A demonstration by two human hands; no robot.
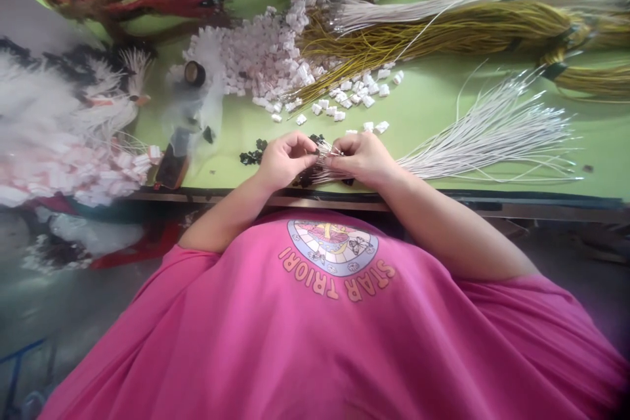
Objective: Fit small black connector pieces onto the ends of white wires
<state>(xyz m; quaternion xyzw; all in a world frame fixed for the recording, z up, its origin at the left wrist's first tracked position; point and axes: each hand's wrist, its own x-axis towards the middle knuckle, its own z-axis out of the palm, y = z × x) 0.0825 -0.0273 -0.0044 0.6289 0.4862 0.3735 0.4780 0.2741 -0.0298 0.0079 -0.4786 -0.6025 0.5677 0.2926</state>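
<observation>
Close together at the table's front edge, my hands are both in a pinch. My left hand has thumb and forefinger closed on a small dark piece, seemingly one of the black connectors that lie in a loose pile beside and beneath it. Thumb and fingers of my right hand pinch the end of a white wire. The bundle of white wires runs under my right hand and wrist, its near ends showing between the hands. Fingers partly hide the exact meeting of wire and dark piece.
White connectors are heaped behind my hands, several strays nearer. Yellow wires lie at the back right. A black tape roll and a dark box-shaped object stand left, near a pile of white-wired connectors.
</observation>
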